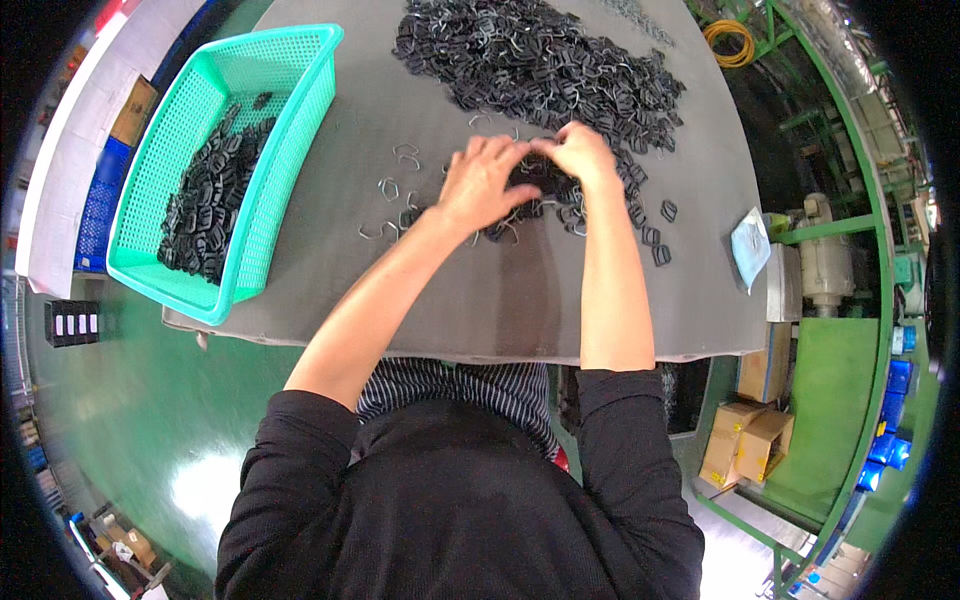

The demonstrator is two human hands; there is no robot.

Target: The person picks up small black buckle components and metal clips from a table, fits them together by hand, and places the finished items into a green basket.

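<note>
Both hands, left (483, 185) and right (580, 152), pinch small black plastic buckles (545, 180) on grey felt table (500, 300).

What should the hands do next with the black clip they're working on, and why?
Probably finish seating the piece, then carry it left to the green basket. Both the left hand and right hand pinch together over a black clip, loose wire loops lie beside them, and the basket already holds similar black parts.

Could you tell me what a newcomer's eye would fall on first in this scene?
Probably the big heap of black clips at the far side of the grey table, and the green basket of more clips on the left. Between them, the left hand and right hand meet over loose clips.
</note>
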